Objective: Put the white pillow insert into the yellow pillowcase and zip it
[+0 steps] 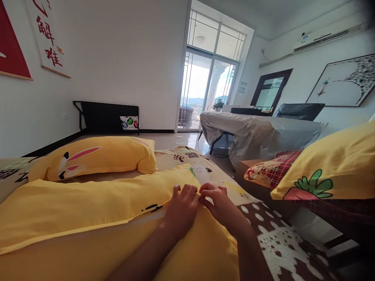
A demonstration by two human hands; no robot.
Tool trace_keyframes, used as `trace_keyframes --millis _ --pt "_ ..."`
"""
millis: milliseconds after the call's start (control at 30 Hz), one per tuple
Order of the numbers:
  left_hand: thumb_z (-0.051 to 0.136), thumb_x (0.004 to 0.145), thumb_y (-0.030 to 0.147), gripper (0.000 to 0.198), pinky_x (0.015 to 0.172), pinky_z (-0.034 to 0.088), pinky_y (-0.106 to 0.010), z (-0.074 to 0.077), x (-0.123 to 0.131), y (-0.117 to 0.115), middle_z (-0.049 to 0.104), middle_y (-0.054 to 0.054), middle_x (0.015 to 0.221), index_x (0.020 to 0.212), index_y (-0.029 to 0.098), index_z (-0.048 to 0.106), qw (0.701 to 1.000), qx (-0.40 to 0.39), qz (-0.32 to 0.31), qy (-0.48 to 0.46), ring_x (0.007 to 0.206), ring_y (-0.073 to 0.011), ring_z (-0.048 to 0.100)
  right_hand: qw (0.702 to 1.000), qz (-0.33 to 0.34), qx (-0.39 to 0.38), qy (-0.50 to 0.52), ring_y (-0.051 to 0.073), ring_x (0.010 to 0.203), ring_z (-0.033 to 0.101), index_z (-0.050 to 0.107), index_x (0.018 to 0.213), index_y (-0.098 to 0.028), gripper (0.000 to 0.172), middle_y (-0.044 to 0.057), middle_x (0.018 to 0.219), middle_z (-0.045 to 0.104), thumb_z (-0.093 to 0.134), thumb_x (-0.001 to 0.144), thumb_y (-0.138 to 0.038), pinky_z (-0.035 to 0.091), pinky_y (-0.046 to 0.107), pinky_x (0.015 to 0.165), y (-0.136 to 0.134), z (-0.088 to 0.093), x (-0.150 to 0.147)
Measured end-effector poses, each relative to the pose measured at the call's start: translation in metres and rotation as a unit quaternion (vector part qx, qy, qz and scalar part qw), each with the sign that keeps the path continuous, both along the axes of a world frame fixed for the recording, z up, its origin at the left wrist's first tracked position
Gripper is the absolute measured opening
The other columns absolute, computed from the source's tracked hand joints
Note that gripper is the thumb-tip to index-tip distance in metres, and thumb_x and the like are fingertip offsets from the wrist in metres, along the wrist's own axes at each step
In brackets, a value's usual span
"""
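Note:
A large yellow bedding cloth (96, 201) with a folded-back flap lies across the bed in front of me. My left hand (183, 207) is closed on the flap's edge near its right end, fingers curled over the fabric. Close beside it, my right hand (218, 203) pinches the same edge between thumb and fingers. The two hands almost touch, and the bit of cloth between their fingertips is mostly hidden. Behind the flap rests a plump yellow pillow (111, 156) with a rabbit print.
Under the cloth is a patterned blanket (260, 222) in cream and brown. To the right, a yellow pillow with a carrot print (336, 168) lies over red plaid fabric (272, 168). Farther back stand a plastic-covered table (249, 125) and a black folded frame (105, 117) against the wall.

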State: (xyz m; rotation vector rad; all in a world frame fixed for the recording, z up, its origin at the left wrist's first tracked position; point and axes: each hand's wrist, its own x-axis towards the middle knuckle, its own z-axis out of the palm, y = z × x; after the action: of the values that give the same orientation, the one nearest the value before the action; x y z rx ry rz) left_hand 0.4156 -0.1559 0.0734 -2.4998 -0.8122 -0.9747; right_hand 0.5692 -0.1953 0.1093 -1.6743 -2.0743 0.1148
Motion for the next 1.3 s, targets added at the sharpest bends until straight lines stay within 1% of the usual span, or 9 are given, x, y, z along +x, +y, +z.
trace_keyframes --millis 233,467,700,767,867,1000,1100,1233,1300 --pt "0.047 0.088 0.013 0.014 0.084 0.033 -0.041 0.0 0.003 0.004 0.061 -0.007 0.102 0.085 0.017 0.06 0.999 -0.044 0.018 0.004 0.098 -0.0197 0.051 1.0 -0.003 0.003 -0.009 0.016 0.095 0.057 0.064 0.074 -0.02 0.023 0.002 0.097 0.063 0.045 0.083 -0.01 0.03 0.036 0.089 0.002 -0.001 -0.001" --pt "0.05 0.085 0.014 0.012 0.086 0.033 -0.042 -0.002 0.006 0.008 0.061 -0.007 0.1 0.088 0.015 0.061 0.998 -0.056 0.018 0.029 0.096 -0.0202 0.052 0.993 -0.113 -0.006 -0.023 0.015 0.083 0.056 0.058 0.058 -0.017 0.02 0.001 0.078 0.061 0.049 0.076 -0.014 0.025 0.033 0.081 0.009 -0.003 -0.019" --pt "0.048 0.087 0.015 0.014 0.088 0.034 -0.043 0.001 0.007 0.005 0.061 -0.007 0.099 0.091 0.015 0.062 0.996 -0.043 0.024 0.077 0.095 -0.0212 0.052 0.986 -0.148 -0.044 -0.067 0.015 0.08 0.055 0.055 0.059 -0.015 0.015 0.003 0.08 0.061 0.051 0.074 -0.015 0.024 0.032 0.077 0.018 -0.008 -0.011" --pt "0.049 0.086 0.016 0.013 0.088 0.034 -0.043 0.002 0.006 0.004 0.061 -0.007 0.099 0.09 0.016 0.062 0.996 -0.047 0.02 0.075 0.095 -0.021 0.052 0.984 -0.156 -0.035 -0.073 0.016 0.08 0.055 0.055 0.059 -0.015 0.016 0.003 0.081 0.061 0.05 0.074 -0.015 0.025 0.033 0.078 0.018 -0.007 -0.006" --pt "0.049 0.085 0.014 0.013 0.088 0.033 -0.043 0.003 0.005 0.004 0.061 -0.006 0.098 0.089 0.016 0.061 0.997 -0.051 0.021 0.061 0.094 -0.0206 0.052 0.99 -0.13 -0.024 -0.039 0.015 0.078 0.055 0.057 0.062 -0.016 0.019 0.003 0.079 0.062 0.049 0.079 -0.018 0.028 0.033 0.079 0.015 -0.004 0.001" --pt "0.05 0.084 0.012 0.012 0.087 0.034 -0.043 0.003 0.005 0.004 0.06 -0.006 0.096 0.087 0.015 0.061 0.997 -0.052 0.021 0.058 0.094 -0.0206 0.053 0.995 -0.083 -0.039 0.042 0.014 0.067 0.053 0.06 0.067 -0.018 0.027 0.002 0.072 0.063 0.047 0.085 -0.034 0.034 0.029 0.07 0.011 0.003 0.015" --pt "0.053 0.082 0.013 0.01 0.086 0.034 -0.042 0.003 0.005 0.005 0.06 -0.006 0.095 0.088 0.014 0.061 0.997 -0.045 0.025 0.062 0.094 -0.0201 0.053 0.993 -0.08 -0.056 0.06 0.014 0.068 0.054 0.063 0.08 -0.019 0.013 0.0 0.071 0.064 0.052 0.078 -0.025 0.036 0.027 0.068 0.01 0.004 0.02" --pt "0.052 0.083 0.014 0.009 0.083 0.034 -0.041 0.001 0.005 0.005 0.06 -0.004 0.092 0.087 0.015 0.06 0.998 -0.025 0.026 0.056 0.09 -0.019 0.053 0.989 -0.028 -0.125 0.067 0.013 0.07 0.056 0.065 0.091 -0.019 0.026 -0.001 0.074 0.065 0.055 0.068 -0.013 0.038 0.024 0.068 0.011 0.003 0.015" --pt "0.051 0.083 0.014 0.01 0.083 0.034 -0.041 0.001 0.006 0.005 0.061 -0.005 0.091 0.086 0.015 0.06 0.998 -0.023 0.027 0.053 0.089 -0.0189 0.053 0.99 -0.04 -0.127 0.053 0.013 0.068 0.056 0.066 0.09 -0.019 0.027 -0.001 0.072 0.065 0.054 0.068 -0.01 0.037 0.024 0.067 0.012 0.003 0.013"
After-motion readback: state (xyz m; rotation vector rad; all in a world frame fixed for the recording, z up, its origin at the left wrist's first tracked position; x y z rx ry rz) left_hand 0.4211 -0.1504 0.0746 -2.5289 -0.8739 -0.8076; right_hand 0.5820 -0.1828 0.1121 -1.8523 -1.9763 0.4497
